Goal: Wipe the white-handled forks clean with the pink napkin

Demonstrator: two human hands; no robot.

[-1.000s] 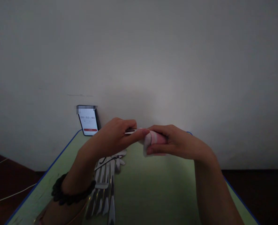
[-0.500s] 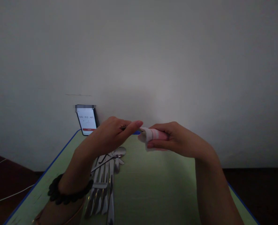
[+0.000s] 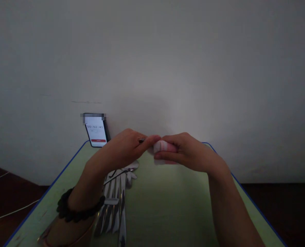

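Note:
My left hand (image 3: 128, 147) pinches a thin metal piece of cutlery (image 3: 141, 140); only a short bit of it shows, so I cannot tell its kind. Wrapped in the fingers of my right hand (image 3: 189, 151) is a folded pink and white cloth (image 3: 165, 146), which meets the left fingertips. The cutlery's other end is hidden at the cloth and fingers. Both hands are raised above the far part of the table. Below my left forearm lies a pile of metal cutlery (image 3: 121, 206), with spoons at its far end and long handles towards me.
A phone (image 3: 97, 132) showing a running timer leans on the wall (image 3: 193, 68) at the back left. The pale green table (image 3: 167, 212) has a blue edge. White cables (image 3: 15, 211) run at the far left, beyond the table.
My hands have come closer together. The cloth in my right hand has moved left against my left fingertips, covering more of the cutlery. The view has shifted slightly.

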